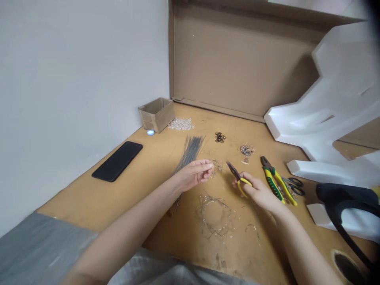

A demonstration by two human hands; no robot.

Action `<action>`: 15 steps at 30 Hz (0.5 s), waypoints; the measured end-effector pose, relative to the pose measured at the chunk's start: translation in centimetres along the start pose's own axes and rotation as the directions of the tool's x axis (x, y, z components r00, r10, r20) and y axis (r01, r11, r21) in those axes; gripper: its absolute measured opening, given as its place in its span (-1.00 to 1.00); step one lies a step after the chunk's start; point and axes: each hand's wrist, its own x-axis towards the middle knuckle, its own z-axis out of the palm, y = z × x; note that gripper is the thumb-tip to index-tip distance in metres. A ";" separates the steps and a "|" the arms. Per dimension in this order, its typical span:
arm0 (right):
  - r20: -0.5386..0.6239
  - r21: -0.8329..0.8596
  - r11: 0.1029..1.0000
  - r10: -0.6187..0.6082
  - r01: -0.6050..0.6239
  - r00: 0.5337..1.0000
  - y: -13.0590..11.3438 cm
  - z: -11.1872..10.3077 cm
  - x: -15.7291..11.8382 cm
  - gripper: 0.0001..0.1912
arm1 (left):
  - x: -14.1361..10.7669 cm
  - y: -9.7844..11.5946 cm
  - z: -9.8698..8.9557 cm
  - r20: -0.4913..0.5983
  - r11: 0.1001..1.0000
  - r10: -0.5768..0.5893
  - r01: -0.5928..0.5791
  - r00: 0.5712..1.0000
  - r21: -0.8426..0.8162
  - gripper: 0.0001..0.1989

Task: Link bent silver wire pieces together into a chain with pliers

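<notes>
My left hand (196, 174) pinches a small piece of thin bent wire (211, 171) between thumb and fingers, above the table's middle. To its right, my right hand (253, 190) is closed around yellow-handled pliers (237, 174), whose dark jaws point up and left, apart from the wire. A bundle of straight grey wires (191, 152) lies beneath and behind my left hand. Nearer to me, a loose ring of tangled wire (215, 215) rests on the wooden table. Some looped wire (219, 164) is just beyond my left fingertips.
A black phone (118, 161) and a cardboard box (157, 114) are at left. Clear beads (181, 124), black rings (220, 137) and a small wire coil (247, 150) lie farther back. Green-yellow pliers (274, 182), scissors (295, 185) and white foam (320, 118) are at right.
</notes>
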 end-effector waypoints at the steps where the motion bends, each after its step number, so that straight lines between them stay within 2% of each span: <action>1: 0.050 0.148 0.989 -0.023 0.015 0.999 -0.4 0.2 0.0 -0.79 | 0.0 0.1 -0.1 -0.015 1.000 0.015 -0.015 1.000 0.024 -0.76; 2: 0.103 0.267 0.963 -0.052 0.023 0.993 -0.8 0.4 -0.1 -0.78 | 0.0 0.3 -0.2 -0.026 0.998 0.032 -0.030 0.999 0.055 -0.76; 4: 0.150 0.349 0.936 -0.097 0.039 0.984 -1.3 0.7 -0.3 -0.75 | -0.1 0.5 -0.2 -0.030 0.990 0.061 -0.057 0.998 0.128 -0.77; 10: 0.240 0.288 0.956 -0.127 0.054 0.962 -1.4 1.3 -1.0 -0.73 | -0.2 0.2 0.2 0.007 0.968 0.071 -0.071 0.997 0.239 -0.79; 15: 0.231 0.188 0.973 -0.178 0.136 0.957 -2.4 1.6 -1.3 -0.76 | -0.1 -0.6 0.3 0.082 0.966 0.060 -0.078 0.995 0.245 -0.81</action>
